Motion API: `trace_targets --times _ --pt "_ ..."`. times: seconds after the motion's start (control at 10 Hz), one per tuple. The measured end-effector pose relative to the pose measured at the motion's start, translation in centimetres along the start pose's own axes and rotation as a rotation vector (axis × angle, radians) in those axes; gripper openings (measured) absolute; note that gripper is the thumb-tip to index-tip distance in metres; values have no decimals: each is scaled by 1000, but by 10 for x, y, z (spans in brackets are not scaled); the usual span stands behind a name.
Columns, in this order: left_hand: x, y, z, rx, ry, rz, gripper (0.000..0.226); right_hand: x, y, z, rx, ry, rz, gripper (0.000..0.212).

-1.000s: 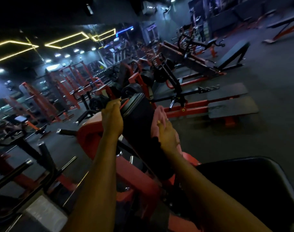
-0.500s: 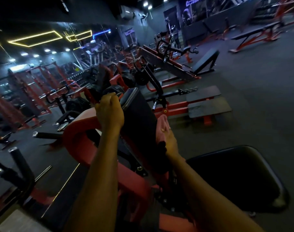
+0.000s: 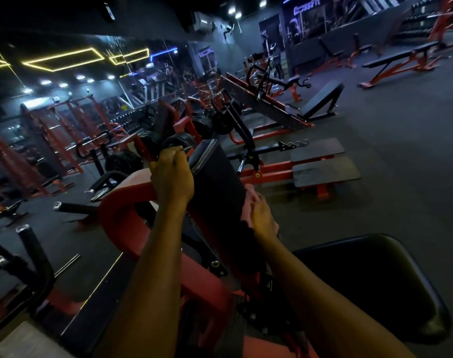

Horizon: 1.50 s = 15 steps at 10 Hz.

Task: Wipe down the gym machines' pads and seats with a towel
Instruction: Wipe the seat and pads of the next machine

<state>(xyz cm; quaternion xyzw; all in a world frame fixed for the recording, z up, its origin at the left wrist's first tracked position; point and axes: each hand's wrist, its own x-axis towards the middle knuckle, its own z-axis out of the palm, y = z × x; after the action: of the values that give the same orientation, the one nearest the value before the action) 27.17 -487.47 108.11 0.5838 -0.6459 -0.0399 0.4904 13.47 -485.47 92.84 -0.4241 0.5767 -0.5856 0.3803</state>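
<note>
Mid-frame, my left hand (image 3: 172,177) is gripping the pad (image 3: 217,187) at its top; my right hand (image 3: 263,218) is clutching the towel (image 3: 247,201) against it.

Dark rubber floor (image 3: 406,156) at right, yellow ceiling light strips (image 3: 63,59) upper left, red racks (image 3: 65,130) at left, benches (image 3: 401,59) upper right.

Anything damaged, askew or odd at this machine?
Nothing stands out. The left hand grips the top of the black pad, the right hand holds the pink towel against its side. No tear or spill shows, though the dim light hides fine detail.
</note>
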Motion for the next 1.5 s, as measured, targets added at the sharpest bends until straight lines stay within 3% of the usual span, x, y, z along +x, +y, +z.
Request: trace_targets --times 0.1,0.2,0.3,0.4,0.5,0.6,0.7,0.8,0.9,1.0,1.1,1.2,1.3,1.4,1.5 --pt "0 2 0 -25 -7 -16 62 9 -44 12 221 3 -228 44" --pt "-1 3 0 -19 -21 -30 56 13 -93 28 194 -11 -438 53" --pt "0 1 1 -45 -35 -68 46 10 -89 31 205 -38 -476 63" --pt "0 1 1 -42 -12 -41 51 14 -42 32 161 -32 -512 65" --pt "0 0 3 -60 5 -32 62 13 5 27 61 35 -313 67" --pt "2 0 3 -117 16 -36 63 2 40 10 -76 77 -344 60" --pt "-1 2 3 -118 23 -43 63 7 84 6 -228 -11 -284 56" --pt "-3 4 2 -120 18 -69 62 11 98 4 -116 -29 -101 59" --pt "1 0 2 -120 36 -41 63 -26 102 1 28 103 -77 57" --pt "6 -7 5 -161 34 -28 63 -35 117 9 -85 109 -25 42" --pt "10 -14 8 -161 41 -26 60 8 124 9 -83 46 89 41" --pt "11 -15 8 -186 57 -32 60 50 109 1 110 54 433 43" --pt "10 -12 8 -172 71 -22 62 40 100 -4 114 56 438 48" --pt "11 -15 8 -174 77 -6 61 -19 101 -6 271 41 260 64" --pt "11 -17 8 -175 64 -6 61 -18 107 -4 224 58 290 43"
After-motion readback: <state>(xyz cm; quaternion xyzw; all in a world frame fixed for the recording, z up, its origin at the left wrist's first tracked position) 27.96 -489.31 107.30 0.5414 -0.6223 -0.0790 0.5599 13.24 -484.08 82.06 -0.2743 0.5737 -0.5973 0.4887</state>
